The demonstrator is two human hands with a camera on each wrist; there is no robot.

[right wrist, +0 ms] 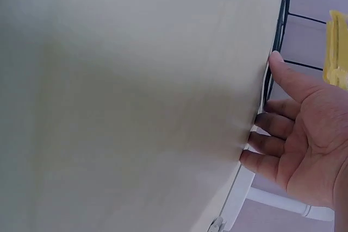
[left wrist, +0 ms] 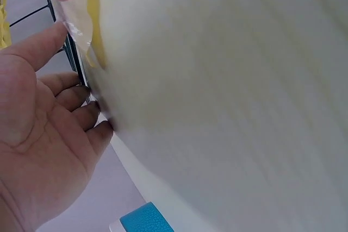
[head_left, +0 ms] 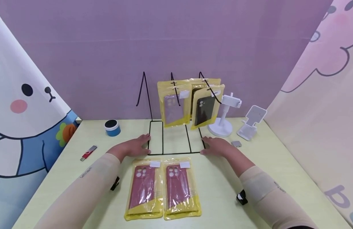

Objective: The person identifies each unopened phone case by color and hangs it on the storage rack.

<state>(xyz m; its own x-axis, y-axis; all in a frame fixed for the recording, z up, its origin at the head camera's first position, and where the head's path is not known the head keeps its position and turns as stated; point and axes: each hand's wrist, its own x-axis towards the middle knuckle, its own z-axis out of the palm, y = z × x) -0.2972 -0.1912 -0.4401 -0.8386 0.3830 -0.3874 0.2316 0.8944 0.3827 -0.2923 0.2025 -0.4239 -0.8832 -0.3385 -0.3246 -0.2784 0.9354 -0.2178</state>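
Black wire rack (head_left: 162, 140) at frame centre: left hand (head_left: 135, 147) touches its left side, right hand (head_left: 217, 147) its right, both loosely spread.

rear right pouch (head_left: 197, 82) partly hidden, label print (head_left: 155, 164) unreadable, left sleeve (head_left: 82, 190) cropped
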